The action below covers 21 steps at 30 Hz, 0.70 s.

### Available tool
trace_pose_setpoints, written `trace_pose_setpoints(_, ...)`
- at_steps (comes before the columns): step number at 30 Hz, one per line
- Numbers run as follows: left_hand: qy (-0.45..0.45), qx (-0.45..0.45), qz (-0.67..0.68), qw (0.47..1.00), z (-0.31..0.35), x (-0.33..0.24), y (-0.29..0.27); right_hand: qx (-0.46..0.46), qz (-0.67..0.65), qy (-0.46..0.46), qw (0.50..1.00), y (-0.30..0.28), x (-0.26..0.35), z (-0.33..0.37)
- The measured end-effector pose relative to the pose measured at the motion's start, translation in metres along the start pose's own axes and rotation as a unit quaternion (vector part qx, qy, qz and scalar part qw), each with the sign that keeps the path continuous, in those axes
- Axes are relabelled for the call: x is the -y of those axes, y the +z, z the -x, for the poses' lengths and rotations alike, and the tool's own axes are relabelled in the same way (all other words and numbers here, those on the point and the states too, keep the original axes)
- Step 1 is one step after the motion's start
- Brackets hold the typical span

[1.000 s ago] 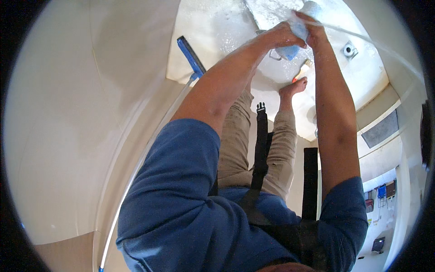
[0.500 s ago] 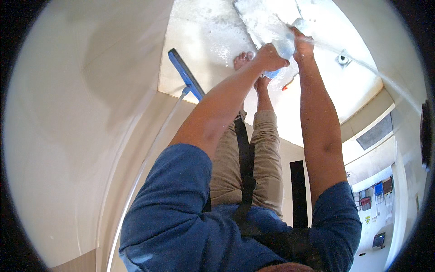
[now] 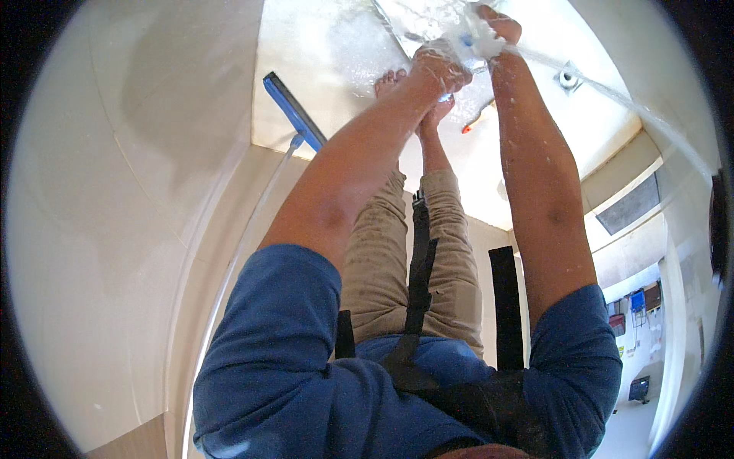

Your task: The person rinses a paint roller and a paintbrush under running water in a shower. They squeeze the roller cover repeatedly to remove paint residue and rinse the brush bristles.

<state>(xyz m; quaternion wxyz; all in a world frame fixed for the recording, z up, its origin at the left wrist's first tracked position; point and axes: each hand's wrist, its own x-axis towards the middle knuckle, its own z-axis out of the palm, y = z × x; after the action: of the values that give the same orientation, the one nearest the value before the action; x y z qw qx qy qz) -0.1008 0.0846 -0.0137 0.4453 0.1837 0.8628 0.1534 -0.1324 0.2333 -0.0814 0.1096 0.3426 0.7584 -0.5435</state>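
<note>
Grip: left hand (image 3: 442, 69) was closed on pale blue-white, soft-looking item (image 3: 467, 40), one o'clock; right hand (image 3: 501, 29) splash-hidden, state unclear. Step seemingly was rinsing under clear water jet (image 3: 650, 119); next move called for steady hold.

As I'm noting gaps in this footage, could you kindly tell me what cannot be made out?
Head view, between left hand and right hand: splashing water blurs whatever is there.
Head view, orange-tipped item: right forearm seems to hide its upper end.
Head view, squeegee pole: the lower edge cuts off its bottom.
Head view, blue thing far right: too small to name.
</note>
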Motion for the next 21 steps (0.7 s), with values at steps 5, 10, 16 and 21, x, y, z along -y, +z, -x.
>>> trace_pose_setpoints(5,-0.024,-0.001,0.083,0.996,0.013,0.002,-0.016,-0.074,0.004,0.013,0.997,0.011,-0.014,0.005)
trace_pose_setpoints(10,0.204,0.137,0.191,0.950,0.008,0.074,-0.022,0.281,-0.468,0.071,0.835,-0.014,-0.005,0.004)
trace_pose_setpoints(16,-0.057,0.209,0.161,0.963,0.010,0.012,-0.055,0.089,0.339,-0.172,0.921,-0.028,-0.023,0.000)
trace_pose_setpoints(21,-0.001,-0.058,0.023,0.998,0.044,-0.019,-0.020,-0.026,0.443,-0.190,0.876,-0.038,-0.047,-0.003)
